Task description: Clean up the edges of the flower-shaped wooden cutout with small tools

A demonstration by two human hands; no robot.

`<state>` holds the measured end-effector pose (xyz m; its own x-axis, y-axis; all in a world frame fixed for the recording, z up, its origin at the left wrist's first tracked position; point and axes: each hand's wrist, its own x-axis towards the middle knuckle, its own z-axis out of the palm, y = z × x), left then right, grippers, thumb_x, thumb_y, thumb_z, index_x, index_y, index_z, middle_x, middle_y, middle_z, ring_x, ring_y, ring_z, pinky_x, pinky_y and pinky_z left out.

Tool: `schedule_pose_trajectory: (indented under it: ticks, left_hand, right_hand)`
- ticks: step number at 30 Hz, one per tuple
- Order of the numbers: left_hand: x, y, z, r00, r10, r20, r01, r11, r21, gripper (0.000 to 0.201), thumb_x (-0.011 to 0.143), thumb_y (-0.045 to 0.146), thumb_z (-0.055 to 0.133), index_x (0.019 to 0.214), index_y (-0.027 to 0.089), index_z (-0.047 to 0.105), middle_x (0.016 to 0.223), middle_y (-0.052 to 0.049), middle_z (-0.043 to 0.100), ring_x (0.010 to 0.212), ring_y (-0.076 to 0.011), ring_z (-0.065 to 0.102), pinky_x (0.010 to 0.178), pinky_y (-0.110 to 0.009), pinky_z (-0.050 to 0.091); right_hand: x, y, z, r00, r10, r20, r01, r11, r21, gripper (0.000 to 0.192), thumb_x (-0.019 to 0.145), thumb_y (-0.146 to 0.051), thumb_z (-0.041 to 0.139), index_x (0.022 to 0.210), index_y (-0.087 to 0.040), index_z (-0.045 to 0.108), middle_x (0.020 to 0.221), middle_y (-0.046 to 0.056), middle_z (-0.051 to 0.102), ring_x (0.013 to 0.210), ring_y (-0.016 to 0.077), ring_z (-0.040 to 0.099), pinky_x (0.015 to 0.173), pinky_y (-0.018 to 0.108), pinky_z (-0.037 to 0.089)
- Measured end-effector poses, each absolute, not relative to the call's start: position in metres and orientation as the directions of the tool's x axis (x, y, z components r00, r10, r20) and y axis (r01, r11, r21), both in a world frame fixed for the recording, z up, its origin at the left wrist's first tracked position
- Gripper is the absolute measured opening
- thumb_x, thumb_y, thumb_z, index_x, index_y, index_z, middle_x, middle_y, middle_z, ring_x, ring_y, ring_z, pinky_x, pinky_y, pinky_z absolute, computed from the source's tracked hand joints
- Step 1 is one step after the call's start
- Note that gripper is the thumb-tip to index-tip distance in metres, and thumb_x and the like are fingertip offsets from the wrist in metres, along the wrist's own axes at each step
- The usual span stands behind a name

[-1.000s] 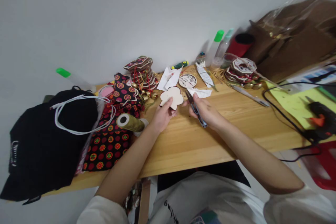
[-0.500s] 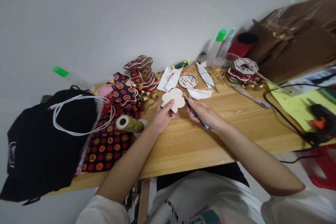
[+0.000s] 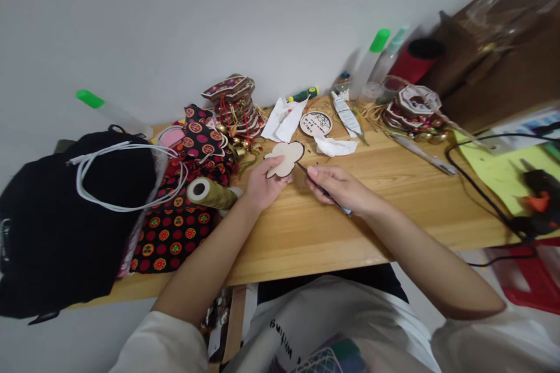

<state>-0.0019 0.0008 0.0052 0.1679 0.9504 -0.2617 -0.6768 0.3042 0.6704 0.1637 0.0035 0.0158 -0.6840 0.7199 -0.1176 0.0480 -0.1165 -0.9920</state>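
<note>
A pale cloud-shaped piece (image 3: 286, 162) with a dark edge is pinched between the thumb and fingers of my left hand (image 3: 265, 185), above the wooden table. My right hand (image 3: 335, 186) grips a slim dark pointed tool (image 3: 326, 191) with a bluish rear end; its exact kind I cannot make out. The tool's tip is close to the right edge of the cloud-shaped piece, and I cannot tell whether they touch. Just behind lie crumpled white tissue (image 3: 286, 119), another tissue (image 3: 336, 145) and a round disc (image 3: 315, 123) with dark writing and a drawing.
Patterned fabric (image 3: 172, 239), a thread spool (image 3: 210, 194), a black bag (image 3: 83, 227) and white cable (image 3: 126, 207) occupy the left. Stacked octagonal ornaments (image 3: 413, 106), a pen-like cutter (image 3: 424, 154), a glue gun (image 3: 540, 192) and a brown box (image 3: 494, 64) are on the right.
My left hand has turned the cloud-shaped piece, which now leans up to the right. The tool tip has shifted down along its right edge. The whole view has tilted slightly.
</note>
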Motion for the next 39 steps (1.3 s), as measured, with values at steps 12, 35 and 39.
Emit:
schedule_pose_trajectory:
  ticks: [12,35,39]
  left_hand:
    - [-0.0039,0.002,0.0047,0.146,0.933,-0.328,-0.686,0.334,0.646,0.012,0.068,0.013,0.057,0.079,0.013,0.061,0.064,0.0,0.061,0.046,-0.0076,0.047,0.046,-0.024,0.036]
    - [-0.0031,0.0023,0.0034,0.13,0.94,-0.316,-0.693,0.314,0.649,0.013,0.068,0.012,0.056,0.08,0.014,0.06,0.066,0.0,0.062,0.047,-0.0075,0.048,0.047,-0.023,0.038]
    - [-0.0031,0.0025,0.004,0.132,0.936,-0.327,-0.699,0.321,0.638,0.013,0.067,0.012,0.058,0.08,0.014,0.059,0.064,0.0,0.062,0.047,-0.0079,0.049,0.046,-0.023,0.039]
  right_hand:
    - [0.1682,0.0048,0.0188,-0.74,0.666,-0.095,0.061,-0.073,-0.995,0.041,0.089,-0.05,0.038,0.067,-0.016,0.043,0.042,-0.009,0.033,0.037,0.0037,0.025,0.037,0.019,0.018]
    - [0.1706,0.0054,0.0219,-0.749,0.652,-0.112,0.059,-0.104,-0.993,0.039,0.09,-0.047,0.039,0.072,-0.014,0.049,0.038,-0.011,0.033,0.036,0.0035,0.023,0.039,0.02,0.017]
    - [0.1714,0.0045,0.0223,-0.76,0.638,-0.121,0.081,-0.091,-0.992,0.04,0.09,-0.047,0.037,0.072,-0.014,0.049,0.038,-0.01,0.033,0.036,0.0038,0.025,0.04,0.02,0.019]
